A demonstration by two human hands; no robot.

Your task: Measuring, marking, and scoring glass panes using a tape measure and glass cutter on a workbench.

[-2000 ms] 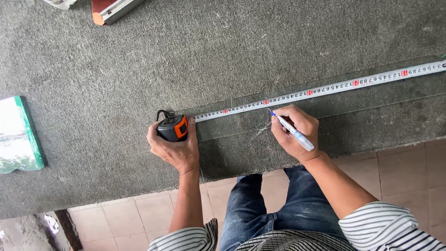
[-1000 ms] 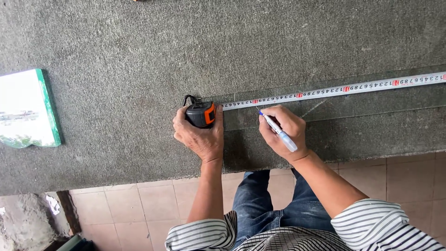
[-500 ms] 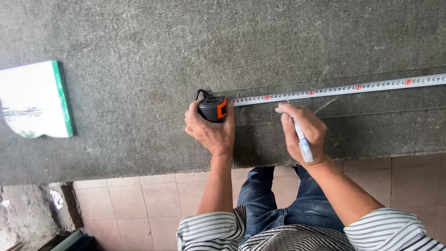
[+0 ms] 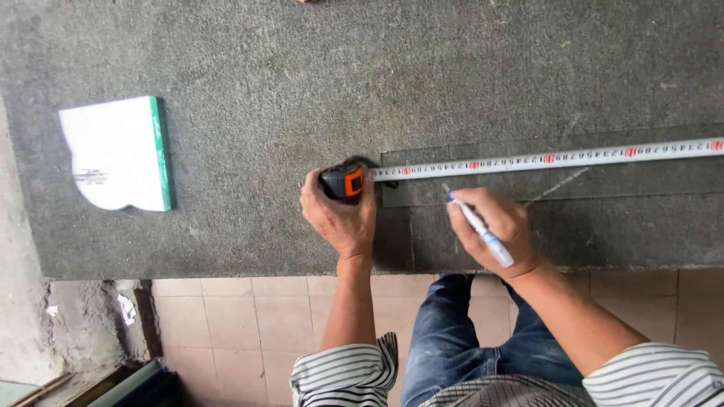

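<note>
My left hand [image 4: 339, 217] grips a black and orange tape measure case [image 4: 343, 181] on the grey carpeted table [image 4: 226, 68]. Its white tape blade [image 4: 550, 159] runs out to the right along the far edge of a clear glass sheet [image 4: 603, 203] lying flat on the table. My right hand [image 4: 494, 230] holds a white and blue marker pen [image 4: 477, 224], its tip pointing up-left just below the tape, near the sheet's left end.
A white, green-edged piece of glass or tile [image 4: 117, 153] with a scalloped edge lies at the left of the table. Tiled floor [image 4: 256, 324] shows below the table's front edge. My jeans and striped sleeves are at the bottom.
The view has shifted, so everything sits further right in the frame. My right hand with the pen has come back up, its tip now near the tape. The left hand still holds the case.
</note>
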